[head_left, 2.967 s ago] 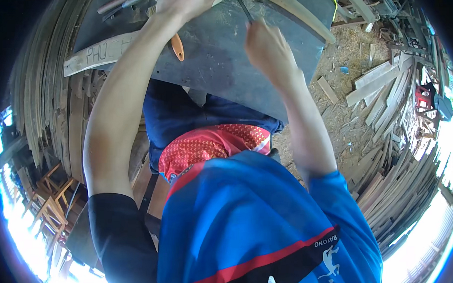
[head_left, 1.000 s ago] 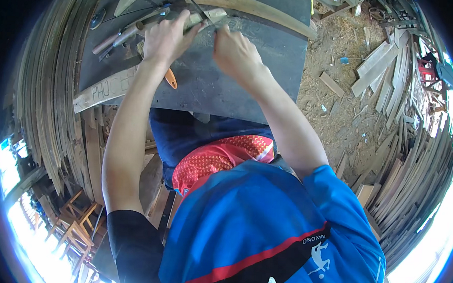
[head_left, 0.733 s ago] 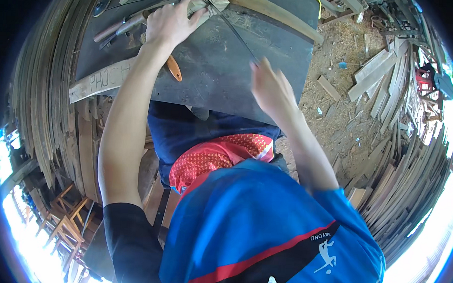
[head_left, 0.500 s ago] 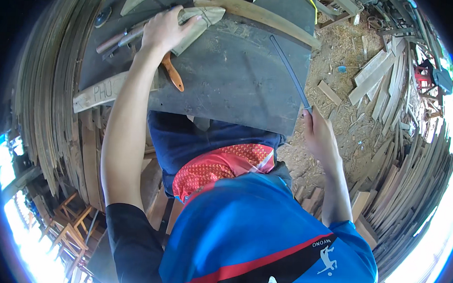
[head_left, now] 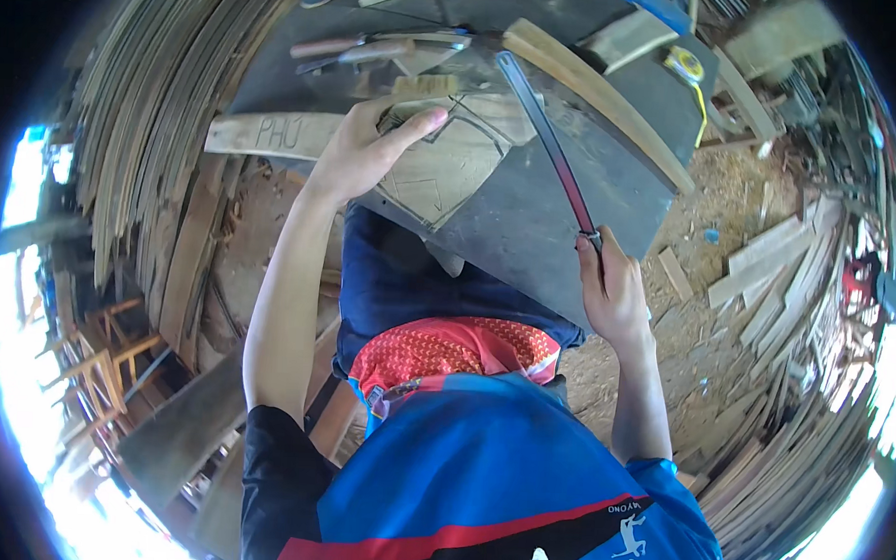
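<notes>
My left hand (head_left: 366, 147) grips the left side of a pale wooden board (head_left: 462, 167) marked with dark lines, its thumb lying over the face and the other fingers mostly hidden. The board rests on the dark tabletop (head_left: 580, 176), with its near corner by the table's front edge. In my right hand (head_left: 614, 286) is a long, slim, flat metal file (head_left: 547, 140), gripped at its lower end and slanting up and left. Its tip hangs near the board's upper right. Brush bristles (head_left: 425, 85) show just beyond my left hand; the brush's handle is hidden.
A lettered wooden strip (head_left: 275, 134) lies left of my hand. Beyond are wooden-handled tools (head_left: 377, 50), a curved wooden piece (head_left: 602, 103) and a yellow tape measure (head_left: 684, 63). Stacked planks (head_left: 148, 121) line the left; scrap wood (head_left: 774, 262) lies on the floor at right.
My left hand has brought the board nearer to me and turned it, its marked face now in full view. The file has moved left toward the board. The whole view has shifted.
</notes>
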{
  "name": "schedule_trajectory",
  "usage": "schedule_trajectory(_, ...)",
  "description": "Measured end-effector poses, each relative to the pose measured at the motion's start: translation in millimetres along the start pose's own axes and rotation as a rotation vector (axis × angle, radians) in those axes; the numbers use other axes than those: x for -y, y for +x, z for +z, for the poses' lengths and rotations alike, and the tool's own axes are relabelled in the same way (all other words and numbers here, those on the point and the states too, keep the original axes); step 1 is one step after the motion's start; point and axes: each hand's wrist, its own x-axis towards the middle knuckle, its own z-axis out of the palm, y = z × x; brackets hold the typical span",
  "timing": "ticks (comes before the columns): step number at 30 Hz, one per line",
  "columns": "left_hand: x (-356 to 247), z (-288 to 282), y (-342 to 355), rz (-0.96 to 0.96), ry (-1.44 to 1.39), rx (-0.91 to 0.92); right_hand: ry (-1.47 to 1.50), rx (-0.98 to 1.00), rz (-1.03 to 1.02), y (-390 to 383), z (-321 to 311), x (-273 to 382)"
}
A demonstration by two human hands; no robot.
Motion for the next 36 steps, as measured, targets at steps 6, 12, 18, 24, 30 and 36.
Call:
schedule_trajectory(6, 15, -9, -31, -0.005, 0.095, -0.070, -0.035, 0.044, -0.057, 1, 7, -2)
schedule_trajectory(12, 3, -2, -46, -0.033, 0.129, -0.087, -0.138, 0.088, -0.146, -5, 10, 4)
schedule_trajectory(18, 5, 7, -48, -0.117, 0.094, -0.019, -0.321, 0.054, -0.254, -6, 18, 7)
schedule_trajectory(24, 20, 11, -46, -0.077, 0.196, -0.032, -0.417, 0.059, -0.203, -7, 22, 17)
schedule_trajectory(30, 39, 2, -46, -0.046, 0.098, -0.029, -0.460, 0.098, -0.201, -2, 41, 27)
schedule_trajectory(36, 46, -27, -38, -0.171, 0.148, 0.047, -0.523, 0.135, -0.225, 17, 57, 36)
